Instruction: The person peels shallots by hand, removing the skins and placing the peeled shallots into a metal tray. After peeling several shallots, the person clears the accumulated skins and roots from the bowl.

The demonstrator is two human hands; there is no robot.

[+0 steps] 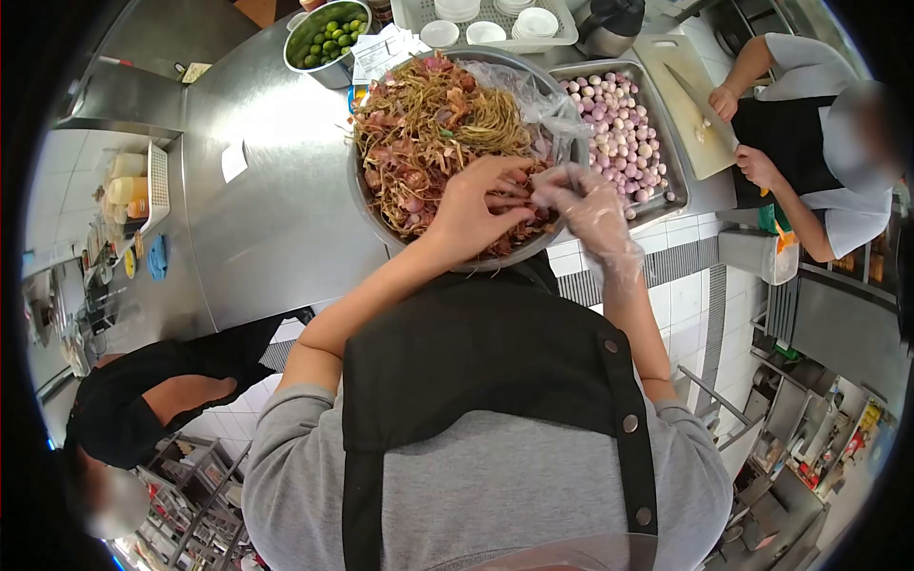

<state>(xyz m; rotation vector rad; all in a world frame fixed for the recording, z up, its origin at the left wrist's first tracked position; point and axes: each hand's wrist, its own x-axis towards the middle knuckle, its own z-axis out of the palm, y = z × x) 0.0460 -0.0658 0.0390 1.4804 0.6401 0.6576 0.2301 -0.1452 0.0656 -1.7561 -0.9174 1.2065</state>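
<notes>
A large grey bowl [365, 205] is heaped with unpeeled shallots, reddish skins and dry stalks [419, 124]. Over its near right side, my bare left hand [484, 205] curls its fingers inward. My right hand [588, 211], in a clear plastic glove, pinches right beside the left fingertips. Whatever lies between the fingers is too small and covered to make out. A crumpled clear plastic bag [533, 100] lines the bowl's far right rim. Just right of the bowl, peeled pinkish-white shallots [624, 133] fill a metal tray [674, 157].
At right, a co-worker's hands [743, 133] work with a knife [687, 93] at a cutting board [662, 67]. Green limes [333, 43] fill a metal pot [303, 67] beside paper slips [386, 52]. White dishes [486, 31] stand behind. Another person [143, 404] is at lower left.
</notes>
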